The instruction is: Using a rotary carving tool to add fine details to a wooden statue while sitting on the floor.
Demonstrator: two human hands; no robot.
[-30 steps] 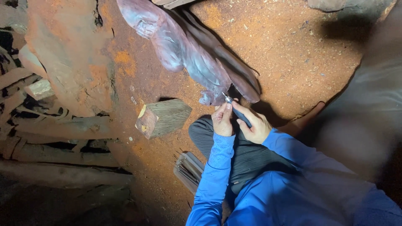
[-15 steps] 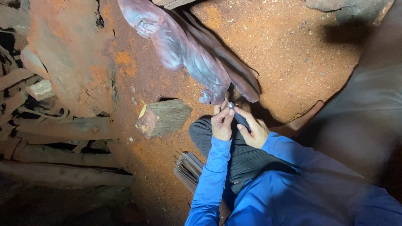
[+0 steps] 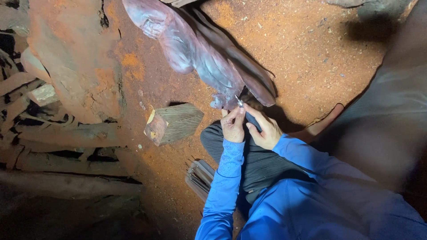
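Both hands close around a slim dark-handled carving tool (image 3: 249, 116): the right hand (image 3: 265, 130) wraps its handle in a full grip, while the left hand (image 3: 233, 125) pinches near the metal tip, fingers curled shut to steady it. That tip meets the lower end of a long purplish-brown wooden carving (image 3: 200, 58), which lies on the sawdust-covered floor (image 3: 311, 49) and stretches away from the hands toward the upper left. Just left of the carving's lower end sits a cut wooden block (image 3: 173, 123), apart from it. Below that block, beside the person's blue left sleeve (image 3: 224, 186), lies a bundle of thin tools (image 3: 199, 174). Rough logs (image 3: 66, 133) lie well left of the carving.

Fine detail cutting at the carving's end appears to be the step in hand. A next stroke would call for short, controlled pushes from the right hand, with the left guiding the blade so it does not slip past the edge.
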